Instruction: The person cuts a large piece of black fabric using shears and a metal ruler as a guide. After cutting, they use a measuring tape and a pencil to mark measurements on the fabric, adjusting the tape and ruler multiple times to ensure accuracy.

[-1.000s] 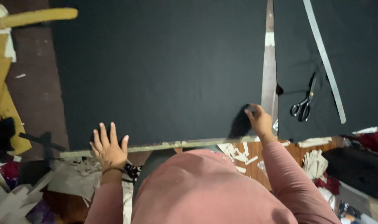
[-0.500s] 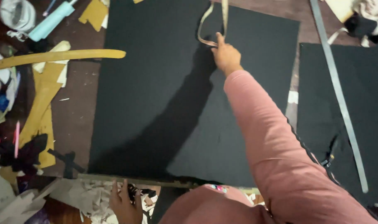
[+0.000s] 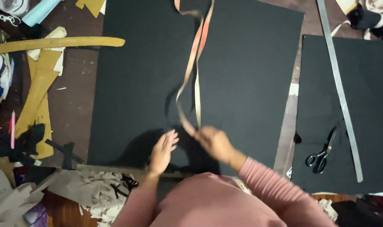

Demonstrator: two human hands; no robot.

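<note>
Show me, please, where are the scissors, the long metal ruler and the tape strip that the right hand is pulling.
scissors (image 3: pixel 321 154): head view, near the pivot above the handles.
long metal ruler (image 3: pixel 339 90): head view, middle of its length.
tape strip (image 3: pixel 196 59): head view, upper part of the loop.
right hand (image 3: pixel 216 142): head view, back of the hand.

The right hand (image 3: pixel 214 143) has drawn back from twelve o'clock toward six with the tape strip (image 3: pixel 195 71), and the left hand (image 3: pixel 162 151) has risen beside it.

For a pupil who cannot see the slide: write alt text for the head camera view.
The right hand grips a long tan strip trailing across a large black sheet, the open left hand beside it. Scissors and a metal ruler lie on another black sheet to the right.
</note>
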